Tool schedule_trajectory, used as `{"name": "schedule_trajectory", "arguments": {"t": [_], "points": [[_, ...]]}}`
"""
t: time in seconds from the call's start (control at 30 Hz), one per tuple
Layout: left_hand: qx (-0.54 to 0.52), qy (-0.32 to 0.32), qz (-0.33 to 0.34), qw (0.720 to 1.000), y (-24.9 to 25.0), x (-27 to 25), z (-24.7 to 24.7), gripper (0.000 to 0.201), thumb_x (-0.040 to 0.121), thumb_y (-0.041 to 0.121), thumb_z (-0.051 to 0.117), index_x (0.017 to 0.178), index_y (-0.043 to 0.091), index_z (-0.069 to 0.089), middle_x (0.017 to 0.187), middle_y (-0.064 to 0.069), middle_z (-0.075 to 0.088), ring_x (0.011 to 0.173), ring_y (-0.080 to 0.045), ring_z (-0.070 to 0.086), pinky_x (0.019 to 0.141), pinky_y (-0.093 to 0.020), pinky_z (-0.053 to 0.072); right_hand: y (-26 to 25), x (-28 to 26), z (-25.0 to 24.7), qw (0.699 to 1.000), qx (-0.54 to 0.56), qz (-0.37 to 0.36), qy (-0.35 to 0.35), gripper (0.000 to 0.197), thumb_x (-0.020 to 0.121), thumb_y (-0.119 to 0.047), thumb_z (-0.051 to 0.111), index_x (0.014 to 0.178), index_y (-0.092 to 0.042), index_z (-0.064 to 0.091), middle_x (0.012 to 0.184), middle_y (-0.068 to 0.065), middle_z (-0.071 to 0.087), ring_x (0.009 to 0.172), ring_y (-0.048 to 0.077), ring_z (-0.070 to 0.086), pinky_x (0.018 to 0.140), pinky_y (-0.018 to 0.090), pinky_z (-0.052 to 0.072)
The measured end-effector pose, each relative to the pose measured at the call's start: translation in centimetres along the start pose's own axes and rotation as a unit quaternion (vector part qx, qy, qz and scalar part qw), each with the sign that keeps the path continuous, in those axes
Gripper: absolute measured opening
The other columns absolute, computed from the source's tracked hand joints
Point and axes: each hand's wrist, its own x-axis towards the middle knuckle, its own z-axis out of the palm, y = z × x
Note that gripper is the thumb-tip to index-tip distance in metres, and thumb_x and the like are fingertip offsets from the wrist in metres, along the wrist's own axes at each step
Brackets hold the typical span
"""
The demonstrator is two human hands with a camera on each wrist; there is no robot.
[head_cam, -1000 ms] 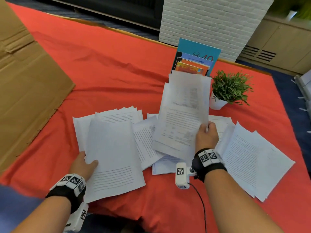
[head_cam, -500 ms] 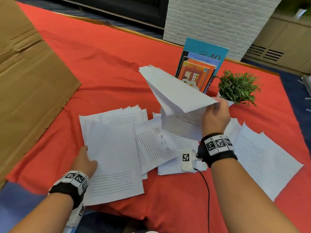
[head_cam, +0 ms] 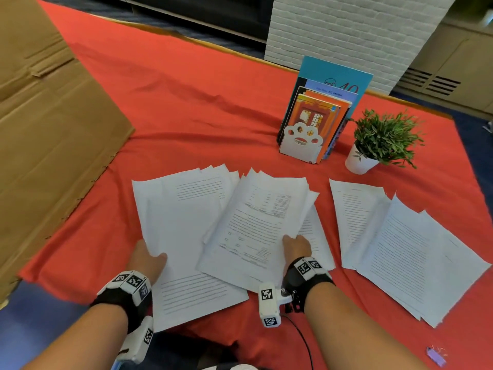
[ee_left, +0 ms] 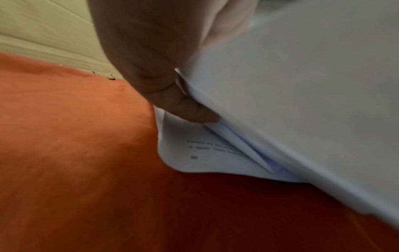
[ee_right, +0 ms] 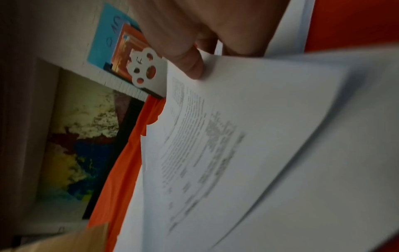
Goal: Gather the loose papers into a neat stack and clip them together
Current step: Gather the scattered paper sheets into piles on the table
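Note:
White printed papers lie spread on the red tablecloth [head_cam: 186, 102] in three groups. My left hand [head_cam: 149, 259] grips the near left edge of the left pile [head_cam: 181, 236], thumb on top. In the left wrist view a finger [ee_left: 185, 109] is tucked under the top sheet [ee_left: 302, 102]. My right hand [head_cam: 294, 248] pinches a bundle of printed sheets [head_cam: 256, 228] that rests low over the middle papers and overlaps the left pile. In the right wrist view my thumb [ee_right: 190, 63] presses on that bundle [ee_right: 237, 136]. A third fan of papers [head_cam: 400, 249] lies loose at the right. A small purple clip [head_cam: 436, 356] sits near the front right edge.
Books in a white bookend [head_cam: 317, 121] stand behind the papers, with a small potted plant [head_cam: 384, 140] to their right. A large flattened cardboard sheet [head_cam: 48, 129] covers the table's left side. A white brick pillar [head_cam: 346, 30] rises beyond the far edge.
My right hand, which held the bundle raised and folded over in the air, has brought it down flat onto the middle papers. My left hand has stayed on the left pile.

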Motion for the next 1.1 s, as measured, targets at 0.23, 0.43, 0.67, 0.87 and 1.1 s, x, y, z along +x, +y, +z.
{"name": "schedule_trajectory", "arguments": {"t": [0.23, 0.43, 0.67, 0.87, 1.1], "points": [[-0.01, 0.061, 0.028, 0.998, 1.0, -0.8, -1.1, 0.03, 0.082, -0.002, 0.054, 0.112, -0.007, 0.054, 0.112, -0.028, 0.062, 0.102, -0.041, 0.058, 0.079, -0.032, 0.037, -1.5, 0.2, -1.8, 0.995, -0.006, -0.081, 0.065, 0.03, 0.086, -0.007, 0.051, 0.114, 0.003, 0.056, 0.121, 0.022, 0.06, 0.113, 0.035, 0.055, 0.101, 0.04, 0.043], [-0.017, 0.071, 0.059, 0.996, 2.0, -1.0, -2.1, 0.037, 0.081, 0.004, 0.06, 0.118, 0.0, 0.054, 0.111, -0.022, 0.064, 0.092, -0.032, 0.058, 0.079, -0.031, 0.04, -1.6, 1.2, -6.2, 0.99, -0.035, -0.134, 0.019, 0.062, 0.087, -0.001, 0.043, 0.143, -0.026, 0.03, 0.134, 0.011, 0.054, 0.119, 0.032, 0.054, 0.099, 0.034, 0.042], [0.021, 0.019, 0.056, 0.998, 2.9, -1.1, -0.4, 0.038, 0.083, 0.0, 0.057, 0.12, -0.005, 0.053, 0.122, -0.026, 0.06, 0.112, -0.04, 0.057, 0.093, -0.037, 0.041, 0.6, 0.2, -5.1, 0.991, -0.077, -0.106, -0.031, 0.077, 0.084, 0.008, 0.042, 0.149, -0.022, 0.016, 0.137, 0.014, 0.05, 0.121, 0.032, 0.052, 0.09, 0.028, 0.039], [0.013, 0.08, 0.047, 0.996, 2.9, 0.0, -1.9, 0.038, 0.082, -0.003, 0.053, 0.121, -0.006, 0.053, 0.122, -0.029, 0.06, 0.112, -0.044, 0.056, 0.096, -0.043, 0.042, 0.7, 2.0, -7.1, 0.988, -0.025, -0.15, 0.015, 0.059, 0.079, 0.009, 0.039, 0.127, -0.023, 0.055, 0.108, 0.002, 0.063, 0.101, 0.023, 0.058, 0.092, 0.029, 0.046], [-0.028, -0.04, 0.031, 0.998, 2.0, 0.1, -0.9, 0.033, 0.081, 0.008, 0.066, 0.112, -0.003, 0.06, 0.116, -0.022, 0.065, 0.096, -0.032, 0.061, 0.083, -0.034, 0.045, -1.3, 3.1, -8.3, 0.97, -0.113, -0.215, 0.006, 0.035, 0.085, 0.002, 0.044, 0.113, -0.011, 0.062, 0.095, 0.011, 0.062, 0.089, 0.029, 0.057, 0.076, 0.028, 0.043]]}}
